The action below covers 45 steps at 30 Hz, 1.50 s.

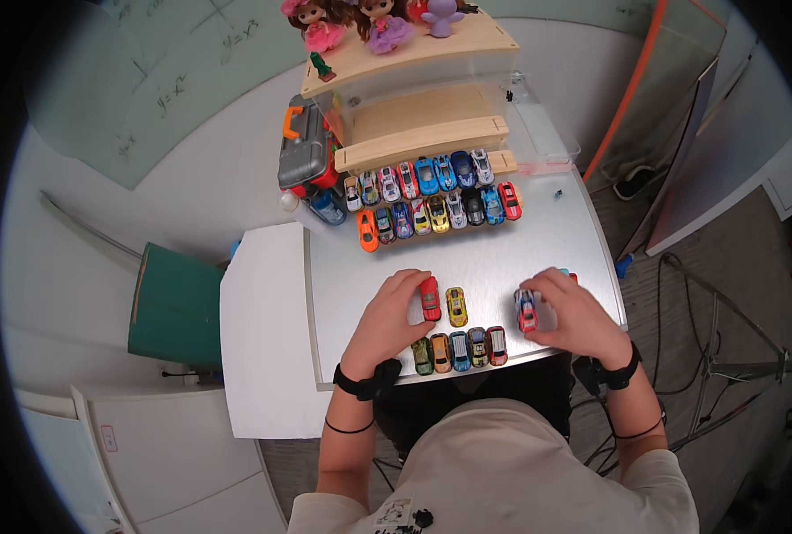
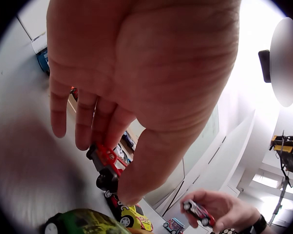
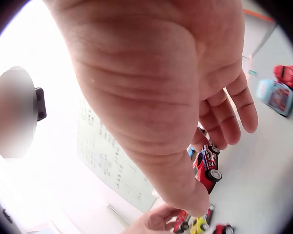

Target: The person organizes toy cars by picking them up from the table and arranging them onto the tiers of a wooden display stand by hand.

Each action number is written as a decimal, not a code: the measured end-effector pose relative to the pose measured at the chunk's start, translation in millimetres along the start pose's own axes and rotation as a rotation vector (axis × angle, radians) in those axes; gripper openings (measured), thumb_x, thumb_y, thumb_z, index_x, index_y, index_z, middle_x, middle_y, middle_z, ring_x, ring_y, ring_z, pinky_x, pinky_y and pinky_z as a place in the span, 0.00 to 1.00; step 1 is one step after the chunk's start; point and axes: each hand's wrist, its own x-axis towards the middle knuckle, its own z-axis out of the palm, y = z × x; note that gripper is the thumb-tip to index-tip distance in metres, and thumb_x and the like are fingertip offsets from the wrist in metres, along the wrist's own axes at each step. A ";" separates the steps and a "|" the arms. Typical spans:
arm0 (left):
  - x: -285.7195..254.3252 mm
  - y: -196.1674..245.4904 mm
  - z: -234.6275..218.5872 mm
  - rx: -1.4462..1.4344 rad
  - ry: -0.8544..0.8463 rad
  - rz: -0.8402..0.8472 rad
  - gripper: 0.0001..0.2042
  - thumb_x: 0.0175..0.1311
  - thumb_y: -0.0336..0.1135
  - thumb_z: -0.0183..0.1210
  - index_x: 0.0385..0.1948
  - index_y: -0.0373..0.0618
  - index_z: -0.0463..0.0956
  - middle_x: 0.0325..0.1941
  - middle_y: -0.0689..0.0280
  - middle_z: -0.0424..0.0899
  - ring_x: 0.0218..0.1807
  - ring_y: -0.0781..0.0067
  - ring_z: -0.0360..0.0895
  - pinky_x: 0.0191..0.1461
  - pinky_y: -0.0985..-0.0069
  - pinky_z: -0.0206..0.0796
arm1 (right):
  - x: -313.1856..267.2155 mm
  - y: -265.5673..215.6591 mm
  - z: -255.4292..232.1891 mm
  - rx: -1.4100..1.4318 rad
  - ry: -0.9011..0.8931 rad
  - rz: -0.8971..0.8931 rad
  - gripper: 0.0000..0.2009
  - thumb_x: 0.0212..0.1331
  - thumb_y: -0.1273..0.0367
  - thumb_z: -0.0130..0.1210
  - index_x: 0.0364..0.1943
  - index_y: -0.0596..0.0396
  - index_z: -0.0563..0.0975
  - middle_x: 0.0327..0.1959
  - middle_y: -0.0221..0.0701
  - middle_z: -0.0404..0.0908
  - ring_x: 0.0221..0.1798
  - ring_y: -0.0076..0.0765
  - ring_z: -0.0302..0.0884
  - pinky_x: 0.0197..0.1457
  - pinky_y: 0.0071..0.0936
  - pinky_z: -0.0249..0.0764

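My left hand (image 1: 383, 319) pinches a red toy car (image 1: 429, 300) by its two ends, fingers at one end and thumb at the other. Just right of it stands a yellow toy car (image 1: 456, 307). My right hand (image 1: 581, 319) grips a blue, white and red toy car (image 1: 526, 311) between fingers and thumb; its red end and dark wheels show in the right wrist view. Beyond the right hand's fingers sit a light-blue toy car (image 3: 277, 96) and a red one (image 3: 286, 75). Several toy cars (image 1: 459, 351) stand in a row near the table's front edge.
Two rows of toy cars (image 1: 439, 214) line the back of the metal table (image 1: 360, 285), before a wooden stand (image 1: 423, 142) with dolls on top. At the back left are a grey toolbox (image 1: 307, 147) and bottles (image 1: 328, 207). A clear plastic bin (image 1: 547, 133) stands back right.
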 end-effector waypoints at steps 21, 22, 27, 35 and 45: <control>-10.8 -4.1 -46.0 -0.022 0.135 0.010 0.38 0.54 0.27 0.79 0.72 0.44 0.77 0.72 0.56 0.81 0.74 0.50 0.80 0.80 0.60 0.72 | 188.6 68.8 -59.5 -0.289 0.255 -0.041 0.32 0.54 0.68 0.77 0.66 0.58 0.83 0.60 0.41 0.83 0.68 0.55 0.80 0.73 0.44 0.79; -9.7 -4.1 -47.0 -0.012 0.142 0.022 0.38 0.54 0.27 0.80 0.72 0.44 0.76 0.72 0.55 0.81 0.74 0.50 0.80 0.80 0.60 0.72 | 188.7 69.5 -58.6 -0.315 0.260 -0.049 0.33 0.55 0.68 0.77 0.67 0.58 0.81 0.60 0.41 0.83 0.68 0.53 0.80 0.72 0.44 0.79; 0.5 0.0 -54.6 -0.003 0.144 0.038 0.39 0.54 0.27 0.80 0.73 0.44 0.76 0.72 0.55 0.80 0.74 0.49 0.79 0.80 0.60 0.72 | 186.9 68.2 -55.4 -0.325 0.271 -0.038 0.34 0.54 0.69 0.78 0.69 0.57 0.80 0.61 0.40 0.84 0.68 0.53 0.80 0.71 0.44 0.79; 14.1 5.2 -74.2 0.050 0.148 0.051 0.40 0.55 0.27 0.80 0.75 0.45 0.75 0.74 0.56 0.80 0.74 0.51 0.79 0.80 0.60 0.72 | 181.1 67.0 -50.4 -0.255 0.325 -0.063 0.36 0.58 0.70 0.77 0.73 0.55 0.77 0.58 0.36 0.84 0.60 0.47 0.82 0.67 0.41 0.81; 14.6 -10.1 -92.0 0.040 0.206 0.011 0.40 0.55 0.26 0.80 0.75 0.45 0.75 0.73 0.59 0.80 0.72 0.57 0.81 0.79 0.63 0.73 | 45.2 -13.9 -5.0 -0.101 -0.203 -0.097 0.36 0.55 0.57 0.81 0.66 0.57 0.79 0.56 0.42 0.83 0.57 0.53 0.87 0.60 0.45 0.84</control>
